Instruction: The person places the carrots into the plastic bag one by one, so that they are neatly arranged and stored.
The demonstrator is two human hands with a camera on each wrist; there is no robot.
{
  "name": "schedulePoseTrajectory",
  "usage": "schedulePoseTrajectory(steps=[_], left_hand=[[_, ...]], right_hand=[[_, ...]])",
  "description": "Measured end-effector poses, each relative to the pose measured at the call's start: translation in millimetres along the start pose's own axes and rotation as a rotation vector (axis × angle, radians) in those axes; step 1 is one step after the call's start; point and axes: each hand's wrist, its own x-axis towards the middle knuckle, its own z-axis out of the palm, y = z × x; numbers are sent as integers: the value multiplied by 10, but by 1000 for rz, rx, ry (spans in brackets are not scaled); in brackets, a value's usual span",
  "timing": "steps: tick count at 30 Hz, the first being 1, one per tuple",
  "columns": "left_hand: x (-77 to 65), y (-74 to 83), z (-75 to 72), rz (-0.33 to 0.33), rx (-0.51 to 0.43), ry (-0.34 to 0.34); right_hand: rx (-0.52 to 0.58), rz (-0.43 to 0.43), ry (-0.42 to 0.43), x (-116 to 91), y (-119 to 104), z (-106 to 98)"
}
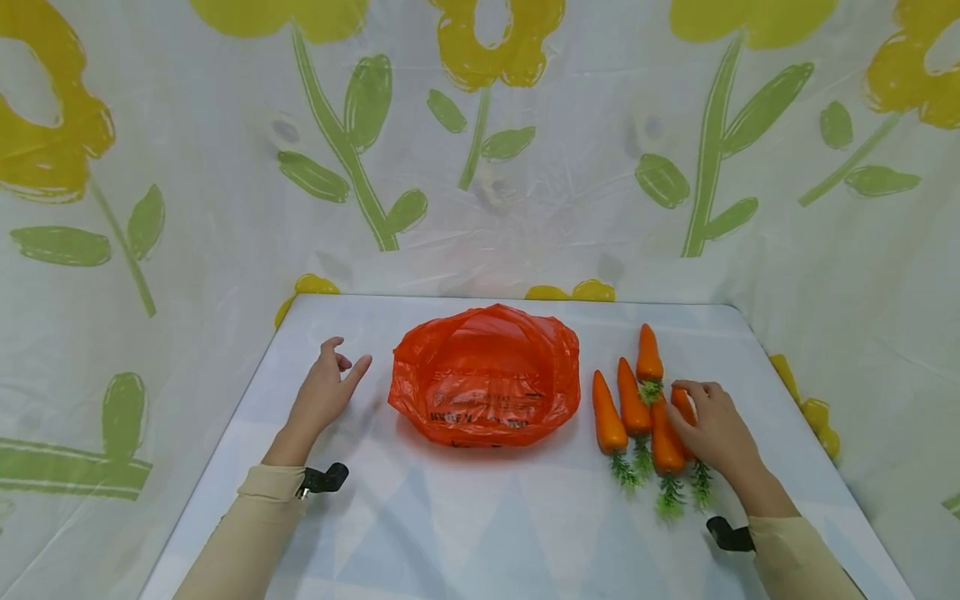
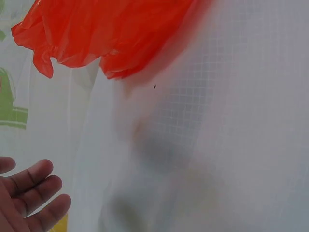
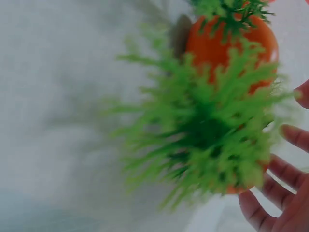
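Observation:
A red plastic bag [image 1: 483,429] stands with its mouth spread wide in the middle of the table. My left hand [image 1: 322,396] hovers to the left of it, fingers loose and holding nothing. In the left wrist view those fingers [image 2: 41,193] are apart from the bag [image 2: 96,34]. Several orange carrots with green leafy tops lie to the bag's right. Over the rightmost carrot [image 1: 682,406] reaches my right hand [image 1: 716,425], thumb on one side and fingers near its tip. In the right wrist view the fingers [image 3: 285,174] look extended beside a carrot [image 3: 231,46]; leaves [image 3: 203,130] partly hide it.
One carrot [image 1: 648,354] lies farther back than the others, its leaves over the carrot [image 1: 665,442] in front. Another carrot [image 1: 607,417] is nearest the bag. The white table [image 1: 450,533] has pale blue triangles; a flower-printed curtain [image 1: 525,233] surrounds it.

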Motion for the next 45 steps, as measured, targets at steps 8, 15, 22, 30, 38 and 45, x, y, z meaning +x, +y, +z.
schedulePoseTrajectory(steps=[8, 15, 22, 30, 38, 45], left_hand=[[4, 39, -3, -30, -141, -71], [-5, 72, 17, -22, -241, -137], [-20, 86, 50, 43, -360, -222], [-4, 104, 76, 81, -393, -300], [-15, 151, 69, 65, -394, -336], [-17, 169, 69, 65, -382, -353]], right_hand=[[40, 33, -25, -109, 93, 4], [96, 49, -39, -169, 168, 28], [135, 40, -64, -213, 246, 49], [177, 64, -109, -230, 295, 54], [274, 127, -191, -244, 270, -23], [322, 148, -249, -264, 291, -44]])
